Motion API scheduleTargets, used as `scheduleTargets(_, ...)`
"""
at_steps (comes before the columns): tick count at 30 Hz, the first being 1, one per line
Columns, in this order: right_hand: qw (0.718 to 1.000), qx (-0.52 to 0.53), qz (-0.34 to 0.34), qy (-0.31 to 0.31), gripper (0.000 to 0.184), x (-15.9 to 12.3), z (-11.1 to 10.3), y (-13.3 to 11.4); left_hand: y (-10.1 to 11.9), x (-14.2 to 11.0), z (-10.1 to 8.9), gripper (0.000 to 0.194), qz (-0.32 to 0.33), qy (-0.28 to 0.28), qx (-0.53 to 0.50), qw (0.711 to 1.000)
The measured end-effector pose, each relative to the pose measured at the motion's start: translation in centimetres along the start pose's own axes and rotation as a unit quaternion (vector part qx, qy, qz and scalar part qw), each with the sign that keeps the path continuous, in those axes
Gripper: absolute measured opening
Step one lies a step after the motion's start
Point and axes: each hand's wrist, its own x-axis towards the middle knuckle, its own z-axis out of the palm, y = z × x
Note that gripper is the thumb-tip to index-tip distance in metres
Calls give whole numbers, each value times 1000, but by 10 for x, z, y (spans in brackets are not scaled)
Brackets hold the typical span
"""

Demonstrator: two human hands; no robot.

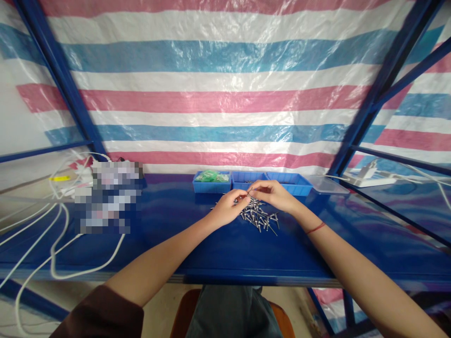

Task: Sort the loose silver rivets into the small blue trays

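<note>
Over a pile of small silver metal pieces [260,217], which look like blind rivets with thin shafts, my two hands meet fingertip to fingertip. My left hand [230,206] is closed in a pinch, thumb against forefinger, at the pile's left side. Pinching from the other side, my right hand [273,195] has a thin silver rivet [250,190] at its fingertips, beside the left fingertips. Part of the pile is hidden behind the hands. Just behind them, a blue bin [243,176] holds a few small metal pieces.
Left in the bin row, a blue bin [211,187] contains green and white packets; another blue bin [296,188] is at the right. A clear plastic lid [329,185] lies beside it. White cables [88,271] and blurred items cover the left; a power strip [373,177] sits right.
</note>
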Motion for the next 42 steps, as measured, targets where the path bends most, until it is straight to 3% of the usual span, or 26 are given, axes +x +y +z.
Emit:
scheduleTargets(9, 1000, 15, -23, 15, 21, 1, 6, 5, -3, 1, -1, 23, 1, 10, 1, 1000)
scheduleTargets(17, 996, -62, -44, 38, 25, 2, 4, 6, -5, 2, -3, 17, 3, 96, 13, 995)
scheduleTargets(20, 994, -98, -51, 26, 28, 3, 2, 10, -5, 2, -4, 19, 10, 92, 33, 995)
scheduleTargets(23, 987, -136, -47, 76, 33, 6, -6, 15, -3, 0, -5, 29, 38, 69, 81, 994)
scheduleTargets(26, 958, -206, -15, 201, 35, 8, -26, 23, 0, -4, -5, 35, 82, 9, 156, 984)
scheduleTargets(30, 872, -358, 78, 323, 28, 3, -61, 40, 3, -9, -5, 33, 110, -95, 214, 966)
scheduleTargets(33, 824, -442, 124, 333, 30, -2, -80, 56, 2, -11, -4, 29, 115, -146, 218, 958)
scheduleTargets(36, 796, -497, 160, 305, 32, -5, -86, 68, 1, -10, -4, 21, 115, -164, 219, 955)
scheduleTargets(39, 792, -508, 157, 299, 34, -4, -83, 70, 1, -9, -4, 17, 116, -167, 217, 955)
scheduleTargets(42, 809, -490, 123, 300, 33, 0, -77, 64, 3, -8, -4, 16, 123, -168, 218, 953)
